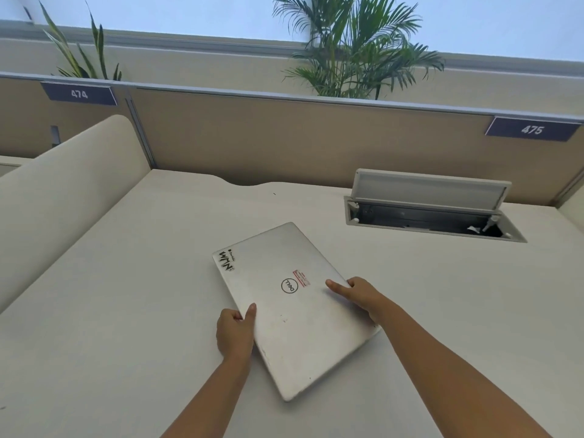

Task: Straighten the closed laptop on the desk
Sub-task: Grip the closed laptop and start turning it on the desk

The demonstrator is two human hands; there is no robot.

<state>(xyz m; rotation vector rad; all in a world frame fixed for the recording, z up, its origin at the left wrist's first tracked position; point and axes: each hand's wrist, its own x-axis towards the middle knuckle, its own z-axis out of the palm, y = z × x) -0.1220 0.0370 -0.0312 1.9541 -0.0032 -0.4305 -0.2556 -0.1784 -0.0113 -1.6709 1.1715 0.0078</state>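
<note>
A closed silver laptop (284, 311) lies on the pale desk (126, 311), turned at a slant so its long sides run from upper left to lower right. Stickers and a round logo mark its lid. My left hand (235, 333) grips the laptop's left long edge, thumb on the lid and fingers curled under the side. My right hand (360, 295) holds the opposite long edge, thumb lying flat on the lid near a red sticker.
An open cable hatch (426, 213) with its flap raised sits in the desk at the back right. A tan partition (316, 140) with number plates 474 and 475 runs along the back. A cream side divider (63, 191) rises on the left. Plants stand behind the partition.
</note>
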